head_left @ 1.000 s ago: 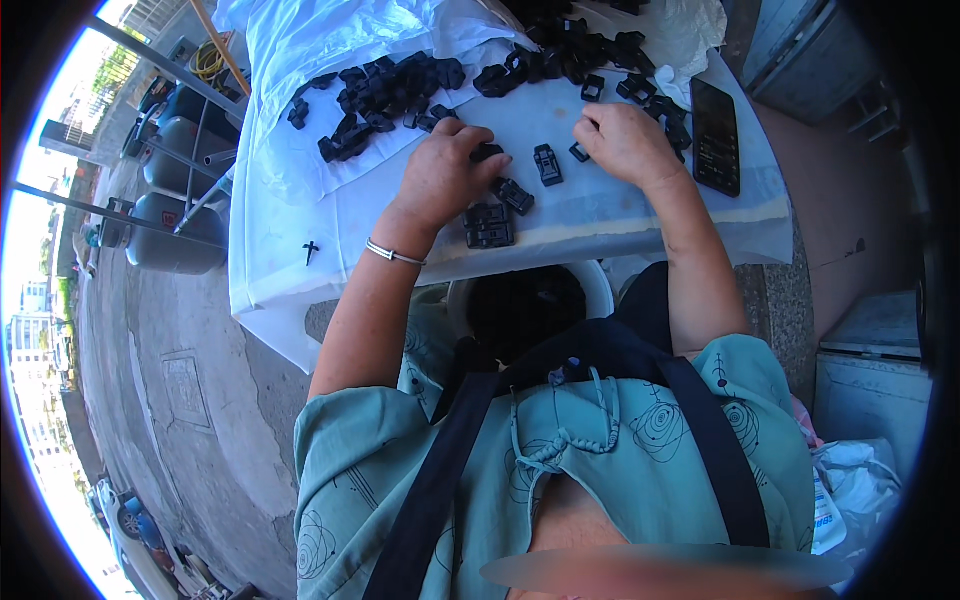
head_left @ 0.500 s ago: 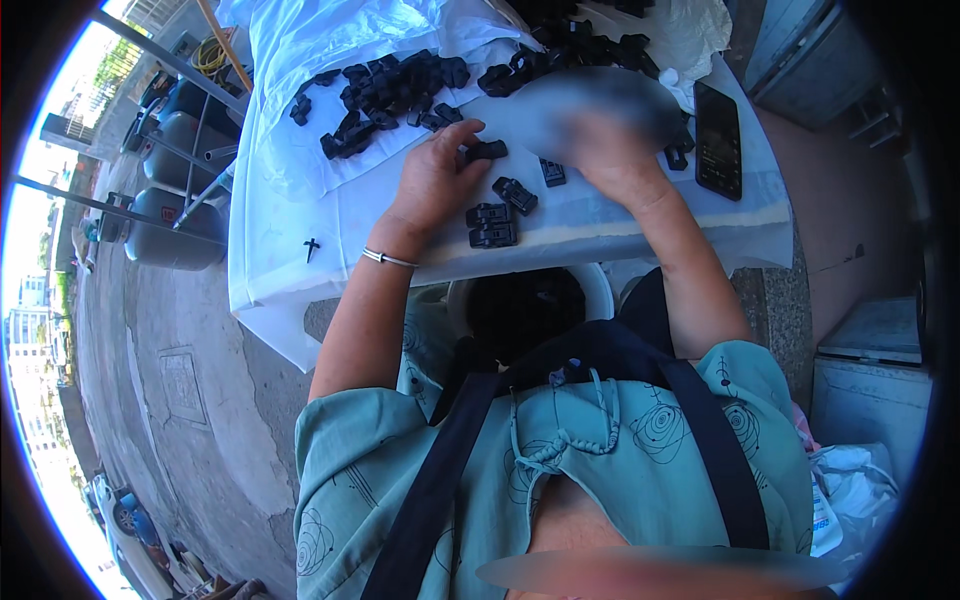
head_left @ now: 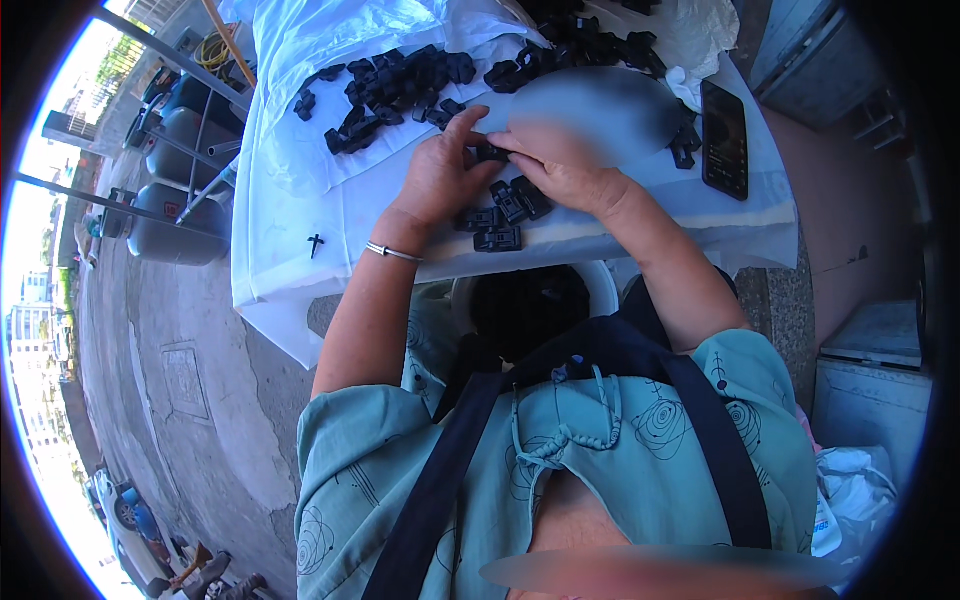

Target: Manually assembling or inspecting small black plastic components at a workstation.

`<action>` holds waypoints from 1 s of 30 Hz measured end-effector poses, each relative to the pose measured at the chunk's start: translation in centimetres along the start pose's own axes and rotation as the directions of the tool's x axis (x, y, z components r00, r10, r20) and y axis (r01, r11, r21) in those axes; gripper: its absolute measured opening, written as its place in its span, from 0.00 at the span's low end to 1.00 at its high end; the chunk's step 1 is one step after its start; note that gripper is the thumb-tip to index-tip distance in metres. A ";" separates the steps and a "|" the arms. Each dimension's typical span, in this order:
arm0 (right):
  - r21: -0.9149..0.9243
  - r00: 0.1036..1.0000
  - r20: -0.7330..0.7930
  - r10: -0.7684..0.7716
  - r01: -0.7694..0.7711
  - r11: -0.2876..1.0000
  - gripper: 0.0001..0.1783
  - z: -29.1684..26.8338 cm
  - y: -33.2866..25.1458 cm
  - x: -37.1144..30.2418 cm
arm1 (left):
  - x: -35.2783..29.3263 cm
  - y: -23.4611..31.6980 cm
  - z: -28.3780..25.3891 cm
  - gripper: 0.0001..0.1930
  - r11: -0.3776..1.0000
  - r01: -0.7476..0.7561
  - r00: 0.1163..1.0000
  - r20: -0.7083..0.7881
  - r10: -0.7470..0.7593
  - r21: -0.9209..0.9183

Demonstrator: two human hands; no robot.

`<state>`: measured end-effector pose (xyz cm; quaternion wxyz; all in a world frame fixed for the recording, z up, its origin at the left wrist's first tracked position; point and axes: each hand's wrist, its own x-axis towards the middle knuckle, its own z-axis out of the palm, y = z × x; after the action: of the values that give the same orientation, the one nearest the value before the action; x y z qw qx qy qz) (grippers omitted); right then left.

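My left hand [head_left: 443, 172] is closed on a small black plastic part [head_left: 491, 153], thumb and fingers around its left side. From the right, the fingertips of my right hand [head_left: 565, 172] pinch the same part, so both hands meet over the white-covered table [head_left: 370, 215]. The fingers partly cover the part, and a blur hides some of the right hand's far side. Just nearer to me lie several similar black plastic clips [head_left: 498, 239], close together or touching.
Heaps of black parts lie on plastic sheeting at far left [head_left: 400, 85] and far middle [head_left: 580, 50]. A phone [head_left: 725, 140] rests at the table's right. A small black cross-shaped piece [head_left: 316, 246] lies at left. Below the near edge stands a white bucket [head_left: 604, 292] with dark contents.
My right hand has moved left and now grips the black part alongside my left hand. The clip that lay apart on the right now sits against the others.
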<state>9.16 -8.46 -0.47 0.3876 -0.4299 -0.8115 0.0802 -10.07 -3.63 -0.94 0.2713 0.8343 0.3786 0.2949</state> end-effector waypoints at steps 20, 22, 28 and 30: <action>-0.724 0.914 -0.208 0.349 -0.384 0.573 0.19 -4.0 4.8 -1.1 | 0.6 -0.8 -1.1 0.16 0.927 0.004 0.988 -0.145 0.054 0.375; -0.625 0.918 -0.186 0.350 -0.385 0.679 0.17 -3.7 5.4 -0.6 | 0.2 -0.3 -1.1 0.14 0.943 0.007 0.989 -0.139 0.041 0.334; -0.429 0.945 -0.190 0.265 -0.323 0.844 0.10 -4.0 4.6 -1.1 | 0.3 0.1 -2.1 0.11 0.896 0.077 0.994 -0.099 -0.037 0.438; -0.380 0.947 -0.198 0.254 -0.313 0.871 0.09 -4.5 3.6 -0.7 | 0.2 -0.1 -2.6 0.11 0.848 0.121 0.991 -0.118 -0.069 0.516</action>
<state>14.81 -7.71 0.55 0.3305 -0.6200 -0.7087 -0.0649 -11.83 -2.83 0.85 0.0309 0.8418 0.4977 0.2069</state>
